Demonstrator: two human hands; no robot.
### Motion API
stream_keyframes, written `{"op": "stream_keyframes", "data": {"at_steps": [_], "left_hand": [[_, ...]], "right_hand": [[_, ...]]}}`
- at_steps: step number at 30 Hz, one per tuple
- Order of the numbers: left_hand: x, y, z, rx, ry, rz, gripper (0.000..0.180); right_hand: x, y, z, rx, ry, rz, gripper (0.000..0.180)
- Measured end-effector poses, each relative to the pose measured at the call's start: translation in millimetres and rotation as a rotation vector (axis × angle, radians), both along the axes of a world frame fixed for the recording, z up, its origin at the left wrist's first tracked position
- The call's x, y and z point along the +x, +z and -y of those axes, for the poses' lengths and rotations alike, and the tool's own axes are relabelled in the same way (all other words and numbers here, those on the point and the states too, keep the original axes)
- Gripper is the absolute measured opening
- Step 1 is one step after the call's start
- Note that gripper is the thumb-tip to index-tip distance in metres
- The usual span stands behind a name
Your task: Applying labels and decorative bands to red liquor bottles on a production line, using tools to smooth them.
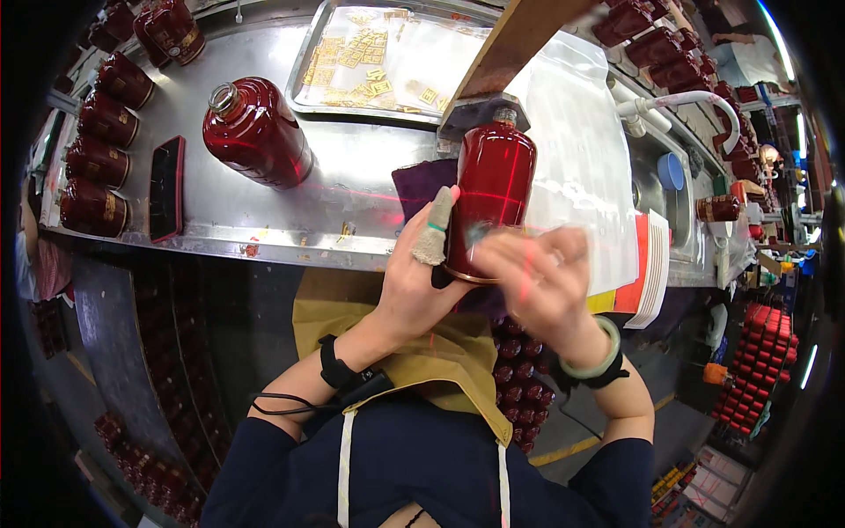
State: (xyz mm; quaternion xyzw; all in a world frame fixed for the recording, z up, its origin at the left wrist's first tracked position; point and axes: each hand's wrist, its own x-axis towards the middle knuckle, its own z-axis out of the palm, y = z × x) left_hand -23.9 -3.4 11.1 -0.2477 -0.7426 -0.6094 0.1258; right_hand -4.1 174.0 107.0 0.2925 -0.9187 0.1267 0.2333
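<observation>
A glossy dark red glass bottle (495, 172) lies tilted, its neck against a dark padded rest and its base toward me. Thin red light lines cross its side. My left hand (400, 286) grips it near the base from the left, with cloth covers on two digits. Over the lower right side of the bottle, my right hand (541, 277) is smeared by motion; its fingers are bent, and whether they hold anything is unclear. To the left, another red bottle (255, 132) stands upright on the metal table, its neck open.
A metal tray (352, 111) of gold-coloured label pieces lies behind. A wooden post (510, 57) rises beyond the held bottle. Plastic sheeting (581, 167) and stacked cards (650, 273) lie right, near a sink with a blue bowl (671, 171). A phone (167, 189) and several red bottles (95, 160) are left.
</observation>
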Motion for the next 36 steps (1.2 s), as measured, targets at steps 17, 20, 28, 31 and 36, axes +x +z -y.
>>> {"op": "stream_keyframes", "data": {"at_steps": [17,20,28,31,36], "left_hand": [[-2.4,0.7,2.1,-0.11,0.041,-0.045,0.1],[-3.1,0.6,-0.5,-0.109,0.014,-0.048,0.099],[-6.1,-7.9,12.0,-0.128,-0.083,0.018,0.102],[-6.6,4.2,7.2,-0.213,-0.033,-0.05,0.1],[-8.0,4.7,4.4,-0.246,-0.036,-0.13,0.098]], "right_hand": [[0.5,-31.6,-19.9,-0.121,-0.072,-0.095,0.017],[11.3,-22.2,-5.7,-0.301,-0.043,0.1,0.021],[19.8,-29.6,-6.4,-0.208,0.133,-0.022,0.02],[0.7,-22.9,-14.9,-0.439,-0.083,-0.07,0.025],[10.3,-41.9,-24.3,-0.256,-0.079,-0.136,0.026]]}}
